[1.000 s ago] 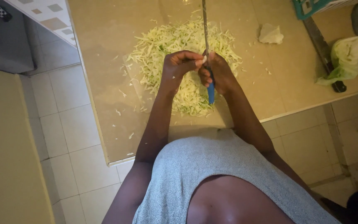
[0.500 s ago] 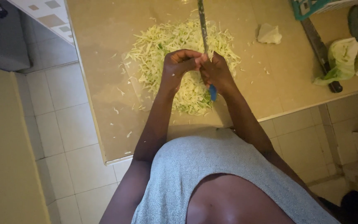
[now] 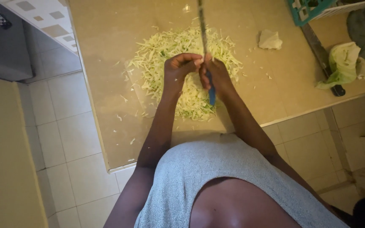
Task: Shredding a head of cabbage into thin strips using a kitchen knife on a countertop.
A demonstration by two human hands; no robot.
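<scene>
Over shredded cabbage [image 3: 165, 50], right hand [image 3: 217, 76] grips knife [image 3: 202, 25].

A small pale cabbage scrap [image 3: 270, 39] lies on the tan tiled bench [image 3: 106, 50]. A green plastic crate [image 3: 311, 9] stands at the far right corner, and loose pale-green cabbage leaves [image 3: 344, 63] lie near the bench's right edge. Grey floor tiles [image 3: 64, 126] run along the left.

Tan tiled counter [image 3: 106, 63] fills the upper middle, glossy, one light glare spot near its top edge; pale square floor tiles [image 3: 64, 169] with dark grout lines left and below; counter front on the right tiled in beige [image 3: 305, 143]; plain yellow panel [image 3: 5, 169] at lower left; patterned tile edge [image 3: 39, 17] top left; dim, warm indoor light.
</scene>
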